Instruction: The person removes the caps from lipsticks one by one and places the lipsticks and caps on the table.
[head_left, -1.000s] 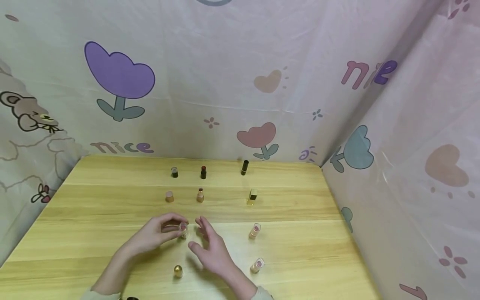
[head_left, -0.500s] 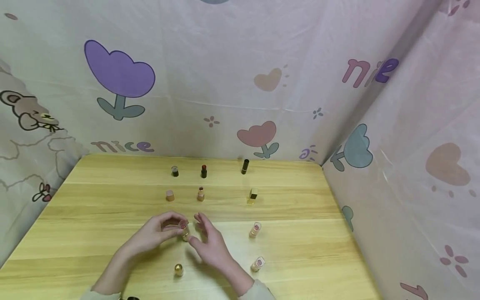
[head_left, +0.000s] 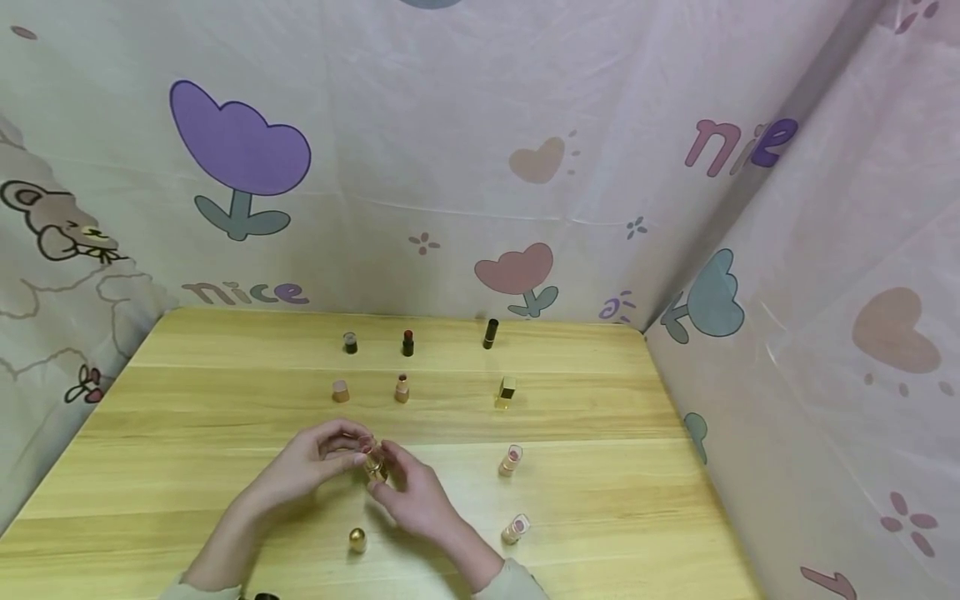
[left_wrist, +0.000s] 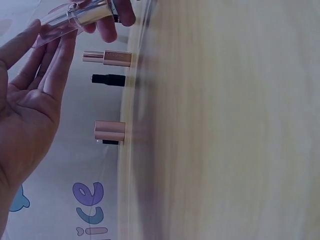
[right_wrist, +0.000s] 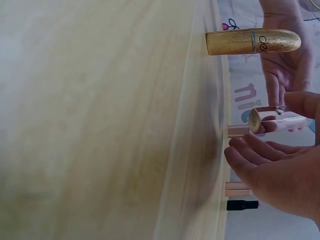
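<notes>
My left hand (head_left: 303,462) pinches the clear upper end of a gold-based lipstick (head_left: 376,470), which leans in the air between both hands. At its gold base, the thumb and fingers of my right hand (head_left: 418,500) take hold from the other side. The left wrist view shows the lipstick's clear cap (left_wrist: 54,31) between my left thumb and fingers. In the right wrist view, the shiny base (right_wrist: 257,121) lies by my right thumb. A rounded gold lipstick tube (head_left: 357,541) stands on the table nearer to me.
Behind the hands stand a pink-gold cap (head_left: 341,391), an uncapped lipstick (head_left: 402,389), a clear-topped black cap (head_left: 350,342) and a red lipstick (head_left: 408,342). To the right are a black tube (head_left: 491,334), a gold tube (head_left: 506,392) and two clear-capped lipsticks (head_left: 511,461).
My right hand has closed in from the right, and its thumb and fingers now meet the lipstick's base. The lipstick has tilted, its base swinging toward my right hand.
</notes>
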